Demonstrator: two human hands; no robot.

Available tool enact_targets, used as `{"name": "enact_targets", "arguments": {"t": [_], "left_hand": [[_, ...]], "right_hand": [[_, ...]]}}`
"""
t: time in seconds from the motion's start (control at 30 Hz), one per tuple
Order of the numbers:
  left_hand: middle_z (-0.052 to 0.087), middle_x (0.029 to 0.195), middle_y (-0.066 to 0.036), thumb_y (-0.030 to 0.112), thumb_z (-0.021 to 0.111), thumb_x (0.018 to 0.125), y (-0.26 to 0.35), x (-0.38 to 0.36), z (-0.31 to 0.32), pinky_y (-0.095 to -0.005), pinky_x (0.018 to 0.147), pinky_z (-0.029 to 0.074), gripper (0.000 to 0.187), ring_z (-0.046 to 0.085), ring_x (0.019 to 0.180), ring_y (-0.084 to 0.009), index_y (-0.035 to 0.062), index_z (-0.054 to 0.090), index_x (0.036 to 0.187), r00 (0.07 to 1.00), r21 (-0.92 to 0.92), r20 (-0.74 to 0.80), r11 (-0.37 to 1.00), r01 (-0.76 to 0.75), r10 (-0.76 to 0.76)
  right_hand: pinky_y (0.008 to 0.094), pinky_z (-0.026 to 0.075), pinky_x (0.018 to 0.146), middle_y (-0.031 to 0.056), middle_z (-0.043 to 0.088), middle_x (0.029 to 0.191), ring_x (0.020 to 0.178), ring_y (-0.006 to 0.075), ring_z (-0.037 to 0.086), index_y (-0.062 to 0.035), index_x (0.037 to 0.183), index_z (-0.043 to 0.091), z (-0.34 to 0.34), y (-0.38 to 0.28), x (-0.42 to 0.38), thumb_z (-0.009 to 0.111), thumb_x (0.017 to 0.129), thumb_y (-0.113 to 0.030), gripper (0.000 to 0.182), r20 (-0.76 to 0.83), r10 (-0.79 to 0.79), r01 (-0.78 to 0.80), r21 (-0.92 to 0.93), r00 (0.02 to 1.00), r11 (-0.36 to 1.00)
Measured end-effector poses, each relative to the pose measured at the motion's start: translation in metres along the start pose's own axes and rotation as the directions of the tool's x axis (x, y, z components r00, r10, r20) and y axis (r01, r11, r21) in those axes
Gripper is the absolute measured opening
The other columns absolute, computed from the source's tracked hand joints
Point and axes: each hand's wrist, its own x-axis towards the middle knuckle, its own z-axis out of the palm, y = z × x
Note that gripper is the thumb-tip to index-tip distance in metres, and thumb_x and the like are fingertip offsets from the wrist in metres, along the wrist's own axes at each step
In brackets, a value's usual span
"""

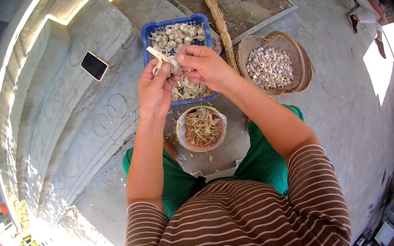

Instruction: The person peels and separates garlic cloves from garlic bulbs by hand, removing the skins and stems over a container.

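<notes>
A garlic bulb (173,69) with a dry, pale stalk is held up over the blue crate (145,46). My left hand (154,90) grips it from the left, the stalk sticking up past the thumb. From the right, my right hand (208,68) is closed with thumb and fingers pinching the bulb's side; what exactly lies between its fingertips is partly hidden. Whole garlic bulbs (177,35) fill the crate's far part, and papery skins and bits (190,90) lie in its near part, below my hands.
Dry stalk pieces (202,128) fill a round bucket (179,134) between my legs. To the right, a woven basket (302,63) holds garlic cloves (269,67). A straw broom (217,17) lies behind it. On the left step rests a phone (94,65). A person (364,1) sits far right.
</notes>
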Motion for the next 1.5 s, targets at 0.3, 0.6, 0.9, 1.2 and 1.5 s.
{"name": "enact_targets", "arguments": {"t": [0.3,0.6,0.9,1.2,1.5], "left_hand": [[0.062,0.098,-0.007,0.003,0.057,0.087,0.009,-0.002,0.012,-0.0287,0.065,0.050,0.021,0.059,0.080,-0.0149,0.0007,0.056,0.108,0.999,0.051,0.039,0.998,0.019,-0.021],[0.060,0.085,-0.005,0.004,0.059,0.087,0.003,-0.004,0.015,-0.0254,0.057,0.047,0.014,0.057,0.067,-0.0132,0.0019,0.056,0.100,0.977,0.372,0.032,0.904,-0.209,0.212],[0.061,0.085,-0.004,0.002,0.058,0.087,0.004,-0.002,0.013,-0.0253,0.055,0.045,0.015,0.055,0.065,-0.0123,0.0031,0.056,0.102,0.992,0.133,0.013,0.983,-0.126,0.125],[0.062,0.097,-0.005,0.000,0.063,0.083,0.000,-0.003,0.018,-0.0281,0.063,0.047,0.027,0.058,0.080,-0.0139,0.0051,0.055,0.108,0.998,0.074,0.054,0.996,-0.046,0.042],[0.064,0.094,-0.005,0.003,0.062,0.085,0.001,-0.004,0.016,-0.0274,0.060,0.049,0.021,0.060,0.077,-0.0137,0.0047,0.056,0.106,0.999,0.091,0.021,0.995,-0.050,0.048]], "right_hand": [[0.0204,0.028,0.043,-0.0021,0.050,0.068,0.052,0.0044,0.040,-0.0051,0.088,0.056,0.008,-0.003,0.000,0.057,0.091,-0.019,0.014,-0.100,-0.102,0.095,-0.073,0.990,0.993],[0.0280,0.045,0.059,0.0062,0.060,0.073,0.064,0.0120,0.054,0.0008,0.088,0.055,0.013,-0.013,-0.006,0.062,0.084,-0.009,0.013,0.060,-0.420,0.312,-0.765,0.906,0.564],[0.0272,0.045,0.061,0.0040,0.059,0.075,0.068,0.0102,0.052,0.0004,0.089,0.054,0.002,-0.001,-0.002,0.060,0.086,-0.010,0.012,0.016,-0.336,0.284,-0.572,0.942,0.770],[0.0213,0.035,0.048,-0.0016,0.049,0.068,0.056,0.0052,0.041,-0.0032,0.088,0.055,0.003,-0.004,-0.004,0.057,0.090,-0.012,0.009,-0.059,-0.209,0.182,-0.303,0.976,0.935],[0.0199,0.025,0.041,-0.0024,0.044,0.063,0.048,0.0039,0.033,-0.0045,0.087,0.054,0.005,-0.003,-0.005,0.054,0.092,-0.015,0.011,-0.026,-0.110,0.103,-0.191,0.994,0.976]]}}
